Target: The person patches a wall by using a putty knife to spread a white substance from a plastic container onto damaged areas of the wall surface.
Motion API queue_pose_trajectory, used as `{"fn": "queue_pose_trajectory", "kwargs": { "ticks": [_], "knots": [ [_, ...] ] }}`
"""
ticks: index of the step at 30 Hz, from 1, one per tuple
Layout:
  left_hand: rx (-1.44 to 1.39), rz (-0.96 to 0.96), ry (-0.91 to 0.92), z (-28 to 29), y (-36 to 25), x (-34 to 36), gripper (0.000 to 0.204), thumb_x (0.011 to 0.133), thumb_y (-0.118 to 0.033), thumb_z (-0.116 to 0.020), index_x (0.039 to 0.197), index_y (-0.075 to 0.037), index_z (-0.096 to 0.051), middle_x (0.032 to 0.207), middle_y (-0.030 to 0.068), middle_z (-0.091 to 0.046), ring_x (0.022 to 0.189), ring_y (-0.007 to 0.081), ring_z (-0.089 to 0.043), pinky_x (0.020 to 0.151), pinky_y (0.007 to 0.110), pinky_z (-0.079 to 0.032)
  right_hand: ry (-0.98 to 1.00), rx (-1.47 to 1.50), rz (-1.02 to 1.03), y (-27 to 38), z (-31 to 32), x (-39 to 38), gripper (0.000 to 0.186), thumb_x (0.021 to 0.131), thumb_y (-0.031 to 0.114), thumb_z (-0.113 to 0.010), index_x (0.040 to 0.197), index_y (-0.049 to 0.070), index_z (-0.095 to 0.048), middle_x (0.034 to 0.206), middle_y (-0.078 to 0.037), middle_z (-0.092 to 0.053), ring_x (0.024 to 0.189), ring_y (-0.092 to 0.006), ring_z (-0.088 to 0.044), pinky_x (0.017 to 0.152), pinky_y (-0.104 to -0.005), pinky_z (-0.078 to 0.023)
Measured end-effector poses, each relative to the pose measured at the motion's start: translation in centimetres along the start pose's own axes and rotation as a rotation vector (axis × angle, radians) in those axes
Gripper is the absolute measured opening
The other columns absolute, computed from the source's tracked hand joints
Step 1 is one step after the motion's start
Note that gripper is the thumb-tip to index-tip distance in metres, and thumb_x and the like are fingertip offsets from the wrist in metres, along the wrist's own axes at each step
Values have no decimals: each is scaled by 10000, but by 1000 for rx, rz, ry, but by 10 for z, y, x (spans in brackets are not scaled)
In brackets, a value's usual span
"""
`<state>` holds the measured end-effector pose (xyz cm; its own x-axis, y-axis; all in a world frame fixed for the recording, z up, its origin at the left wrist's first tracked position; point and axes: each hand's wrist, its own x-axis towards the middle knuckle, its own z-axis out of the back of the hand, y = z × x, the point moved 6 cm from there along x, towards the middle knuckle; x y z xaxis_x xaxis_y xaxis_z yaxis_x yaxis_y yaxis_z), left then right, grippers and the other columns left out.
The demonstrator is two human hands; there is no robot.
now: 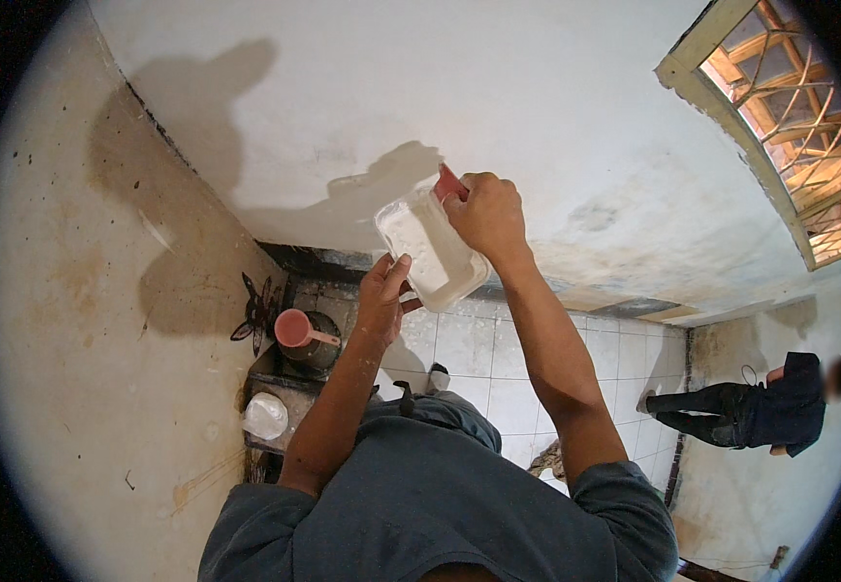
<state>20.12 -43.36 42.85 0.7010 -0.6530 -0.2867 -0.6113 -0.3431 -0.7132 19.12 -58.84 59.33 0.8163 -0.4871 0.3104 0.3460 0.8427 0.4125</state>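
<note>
My left hand (382, 295) grips the near left side of a white plastic tray (467, 288), thumb over its rim. White paste (422, 233) lies inside the tray, which is tilted in front of the wall. My right hand (489, 216) is closed around a flat red scraper (450, 182) at the tray's far right edge. The scraper's lower part is hidden behind my fingers and the tray. Just beyond both hands rises the whitish wall (537, 107), with shadows on it.
Down to the left, a pink dipper (293, 328) sits on a dark round container (318, 357), near a white plastic-wrapped bundle (266, 416). Pale tiles (464, 344) cover the floor. Another person (774, 403) stands at the right by the wall. A latticed window (789, 116) is upper right.
</note>
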Motion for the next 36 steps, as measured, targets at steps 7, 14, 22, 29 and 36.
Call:
{"fn": "queue_pose_trajectory", "kwargs": {
  "ticks": [7, 14, 22, 29, 36],
  "knots": [
    [-3, -10, 10, -8, -6, -6, 345, 959, -320, -621, 1213, -88, -581, 1080, 45, -651, 964, 170, -663, 742, 407, -610, 67, 36, 142, 14, -7, -3, 285, 833, 265, -612, 724, 10, -681, 696, -241, -642, 670, -434, -645, 669, -495, -531],
    [1, -12, 21, -9, -6, -5, 340, 956, -322, -626, 1200, -91, -576, 1073, 42, -649, 955, 169, -662, 735, 401, -610, 86, 28, 78, 10, 4, 1, 210, 773, 206, -624, 709, 9, -657, 675, -232, -630, 652, -430, -627, 658, -486, -518],
    [37, 19, -30, -5, -3, -4, 429, 943, -357, -631, 1257, -79, -546, 1124, 59, -635, 994, 197, -652, 752, 405, -602, 122, 54, 235, 31, -13, -13, 207, 778, 201, -620, 725, 4, -656, 711, -230, -638, 683, -419, -636, 670, -484, -520],
    [19, 3, -1, -9, -7, -7, 347, 955, -340, -623, 1196, -96, -576, 1073, 37, -649, 944, 174, -663, 737, 399, -604, 124, 33, 152, 8, 0, -1, 202, 772, 200, -631, 724, 6, -660, 689, -230, -629, 673, -423, -632, 666, -485, -517],
    [59, 29, -7, -3, -1, -5, 457, 948, -373, -604, 1283, -73, -525, 1145, 69, -632, 1025, 210, -645, 787, 428, -598, 161, 78, 264, 34, -12, -16, 210, 773, 211, -639, 748, 5, -668, 713, -226, -640, 689, -423, -633, 679, -486, -517]
  ]
}}
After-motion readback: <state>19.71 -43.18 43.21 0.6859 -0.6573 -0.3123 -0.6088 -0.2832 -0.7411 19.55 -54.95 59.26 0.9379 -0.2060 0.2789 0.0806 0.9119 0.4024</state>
